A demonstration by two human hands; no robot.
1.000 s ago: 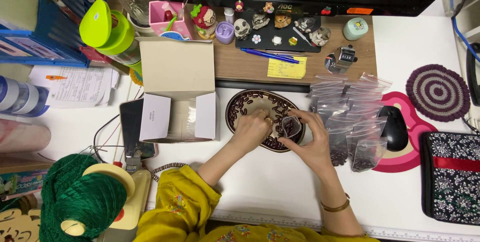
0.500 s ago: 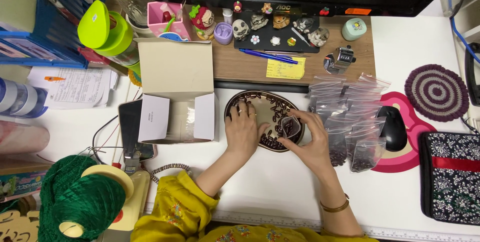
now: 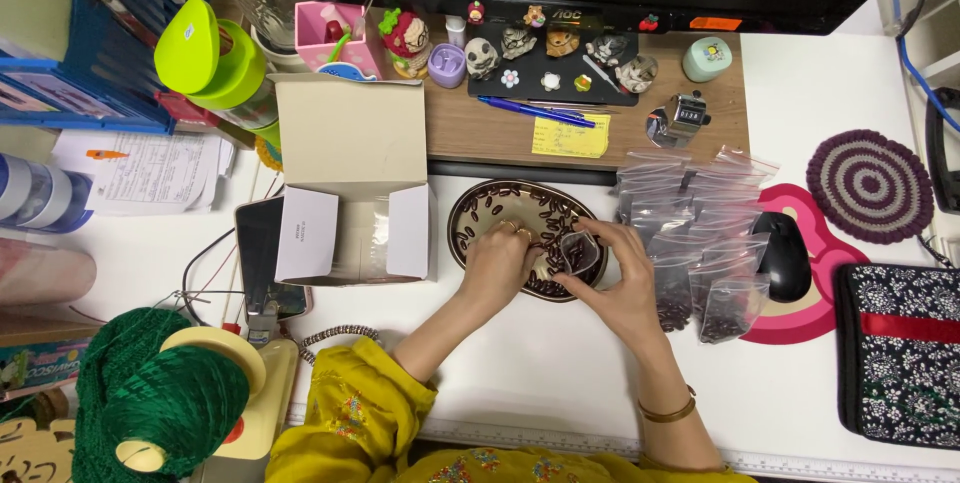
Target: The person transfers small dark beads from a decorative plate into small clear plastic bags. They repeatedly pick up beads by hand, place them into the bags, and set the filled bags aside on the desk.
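Observation:
An oval patterned dish [image 3: 478,214] with several small dark brown beads sits in the middle of the white desk. My left hand [image 3: 497,265] rests on the dish, fingers curled over the beads, pinching some. My right hand [image 3: 620,278] holds a small clear plastic bag [image 3: 579,252] open at the dish's right rim. Just right of it lies a pile of small clear bags [image 3: 700,233], some filled with dark beads.
An open cardboard box [image 3: 350,178] stands left of the dish. A black mouse [image 3: 783,255] lies on a pink pad, a patterned pouch [image 3: 900,353] at far right. Green yarn [image 3: 150,403] sits bottom left. A wooden shelf [image 3: 470,128] with figurines runs behind.
My left hand moved from the dish's middle toward the bag and back onto the beads. The right hand kept hold of the small bag at the rim.

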